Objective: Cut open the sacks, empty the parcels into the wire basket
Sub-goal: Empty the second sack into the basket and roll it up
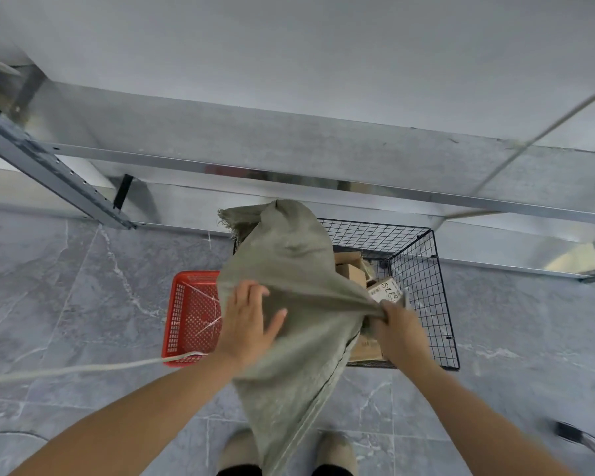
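Caught mid-emptying: gripped bunched edge of sack (pixel 289 286) with right hand (pixel 401 333), pressed left hand (pixel 248 321) flat, fingers spread, on its side, draped over wire basket (pixel 423 280) holding parcels (pixel 349 269); next likely needed lifting the bottom end.

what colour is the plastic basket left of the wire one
Red, with a perforated lattice pattern. The plastic basket shows in the head view, beside the wire basket.

Person is wearing beige round-toed shoes (pixel 236 450), black trouser hems (pixel 239 471) peeking in at the bottom edge. Forearms (pixel 134 407) are showing bare all the way down; left hand (pixel 246 317) and right hand (pixel 401 333) bare too.
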`<state>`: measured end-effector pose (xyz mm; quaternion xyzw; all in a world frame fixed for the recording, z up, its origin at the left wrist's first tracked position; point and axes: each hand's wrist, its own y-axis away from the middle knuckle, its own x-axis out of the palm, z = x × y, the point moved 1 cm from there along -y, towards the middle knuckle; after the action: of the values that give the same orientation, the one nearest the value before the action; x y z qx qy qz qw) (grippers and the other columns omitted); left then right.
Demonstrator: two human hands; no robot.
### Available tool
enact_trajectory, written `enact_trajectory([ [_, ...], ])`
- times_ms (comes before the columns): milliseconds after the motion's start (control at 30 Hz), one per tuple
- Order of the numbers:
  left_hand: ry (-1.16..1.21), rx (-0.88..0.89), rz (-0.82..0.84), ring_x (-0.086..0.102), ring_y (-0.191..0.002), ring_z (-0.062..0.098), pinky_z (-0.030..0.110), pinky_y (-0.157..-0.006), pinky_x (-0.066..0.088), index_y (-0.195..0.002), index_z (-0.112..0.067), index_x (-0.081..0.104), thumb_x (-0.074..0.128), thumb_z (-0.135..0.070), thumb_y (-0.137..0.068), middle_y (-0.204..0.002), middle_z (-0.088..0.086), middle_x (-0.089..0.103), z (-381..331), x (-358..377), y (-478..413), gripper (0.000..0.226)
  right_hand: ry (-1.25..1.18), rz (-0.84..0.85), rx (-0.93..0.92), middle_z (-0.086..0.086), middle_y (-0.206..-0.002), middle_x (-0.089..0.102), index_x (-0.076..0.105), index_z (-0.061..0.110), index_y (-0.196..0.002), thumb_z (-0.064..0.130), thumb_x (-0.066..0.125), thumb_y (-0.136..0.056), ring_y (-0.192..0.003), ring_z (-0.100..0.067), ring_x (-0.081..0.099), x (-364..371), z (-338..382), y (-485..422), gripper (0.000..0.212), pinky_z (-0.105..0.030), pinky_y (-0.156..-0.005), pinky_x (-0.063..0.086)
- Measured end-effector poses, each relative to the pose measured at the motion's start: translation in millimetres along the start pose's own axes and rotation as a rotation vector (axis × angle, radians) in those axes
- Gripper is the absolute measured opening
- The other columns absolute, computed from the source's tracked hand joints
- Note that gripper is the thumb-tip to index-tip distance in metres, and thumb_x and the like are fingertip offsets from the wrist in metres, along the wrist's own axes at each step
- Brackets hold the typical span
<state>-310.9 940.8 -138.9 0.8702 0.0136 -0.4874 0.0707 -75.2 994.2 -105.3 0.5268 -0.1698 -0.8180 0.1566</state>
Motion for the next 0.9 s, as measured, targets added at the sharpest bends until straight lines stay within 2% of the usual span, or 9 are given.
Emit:
enact_trajectory([
  [67, 0.028, 0.099, 0.106, 0.053, -0.093, 0.024, 0.031, -0.083, 0.046, -0.101, -0.006, 0.053, 0.043, -0.059, -0.076, -0.102, 0.01, 0.053, -19, -6, 12, 0.059, -0.235, -0.086, 0.172, -0.003, -0.057, 0.047, 0.05, 0.008, -0.065, 0.006, 0.043, -0.089, -0.057, -0.023, 0.046, -22, 9, -7, 0.026, -0.023, -0.048, 0.033],
  [167, -0.131, 0.177, 0.196, 0.051, -0.111, 0.025, 0.035, -0.097, 0.042, -0.122, -0.008, 0.044, 0.041, -0.077, -0.065, -0.122, 0.009, 0.051, -46, -10, 25, 0.09, -0.313, -0.123, 0.247, -0.004, -0.056, 0.044, 0.045, 0.008, -0.058, 0.005, 0.04, -0.092, -0.053, -0.018, 0.039, -56, 17, -8, 0.034, -0.024, -0.047, 0.028],
  [300, -0.173, 0.226, 0.137, 0.058, -0.103, 0.023, 0.036, -0.088, 0.051, -0.118, -0.01, 0.043, 0.037, -0.086, -0.054, -0.118, 0.008, 0.054, -92, -11, 37, 0.099, -0.334, -0.094, 0.301, -0.004, -0.06, 0.043, 0.05, 0.002, -0.07, 0.006, 0.04, -0.092, -0.054, -0.014, 0.038, -86, 22, -1, 0.025, -0.023, -0.047, 0.028],
  [400, -0.218, 0.285, 0.145, 0.06, -0.096, 0.023, 0.034, -0.083, 0.054, -0.112, -0.011, 0.046, 0.038, -0.083, -0.053, -0.111, 0.007, 0.056, -116, -7, 48, 0.093, -0.381, -0.085, 0.381, -0.006, -0.064, 0.044, 0.046, 0.006, -0.066, 0.009, 0.041, -0.091, -0.055, -0.015, 0.038, -100, 24, 0, 0.026, -0.025, -0.047, 0.028],
  [467, -0.267, 0.312, 0.178, 0.061, -0.092, 0.025, 0.034, -0.079, 0.055, -0.11, -0.01, 0.047, 0.054, -0.072, -0.053, -0.11, 0.008, 0.049, -122, -7, 47, 0.084, -0.417, -0.064, 0.426, -0.006, -0.064, 0.043, 0.045, 0.008, -0.066, 0.011, 0.042, -0.091, -0.055, -0.016, 0.039, -109, 24, 3, 0.025, -0.024, -0.048, 0.03],
  [600, -0.308, 0.394, 0.098, 0.061, -0.071, 0.019, 0.026, -0.055, 0.052, -0.09, -0.012, 0.06, 0.08, -0.046, -0.043, -0.09, 0.005, 0.058, -121, -27, 21, 0.062, -0.455, 0.011, 0.47, -0.009, -0.067, 0.048, 0.049, 0.004, -0.079, 0.013, 0.043, -0.091, -0.058, -0.019, 0.045, -128, 17, 9, 0.017, -0.029, -0.058, 0.043],
  [700, -0.307, 0.429, 0.054, 0.062, -0.066, 0.016, 0.025, -0.053, 0.052, -0.082, -0.014, 0.063, 0.084, -0.033, -0.048, -0.081, 0.002, 0.063, -112, -54, -2, 0.044, -0.391, 0.084, 0.447, -0.009, -0.062, 0.045, 0.048, 0.005, -0.071, 0.014, 0.045, -0.09, -0.053, -0.019, 0.043, -142, 11, 12, 0.022, -0.025, -0.049, 0.038],
  [800, -0.286, 0.363, 0.097, 0.063, -0.084, 0.02, 0.028, -0.071, 0.051, -0.101, -0.007, 0.06, 0.064, -0.021, -0.083, -0.099, 0.006, 0.063, -110, -80, -24, 0.023, -0.128, 0.144, 0.307, -0.014, -0.077, 0.055, 0.054, 0.002, -0.08, 0.024, 0.051, -0.091, -0.07, -0.028, 0.056, -149, 14, 11, 0.025, -0.032, -0.057, 0.045],
  [900, -0.18, 0.217, 0.118, 0.056, -0.08, 0.018, 0.027, -0.072, 0.047, -0.109, -0.007, 0.057, 0.039, -0.019, -0.097, -0.103, 0.007, 0.063, -107, -89, -48, 0.025, 0.028, -0.072, 0.134, -0.017, -0.092, 0.061, 0.049, 0.004, -0.09, 0.036, 0.054, -0.09, -0.088, -0.034, 0.06, -142, 20, 5, 0.033, -0.034, -0.065, 0.044],
])
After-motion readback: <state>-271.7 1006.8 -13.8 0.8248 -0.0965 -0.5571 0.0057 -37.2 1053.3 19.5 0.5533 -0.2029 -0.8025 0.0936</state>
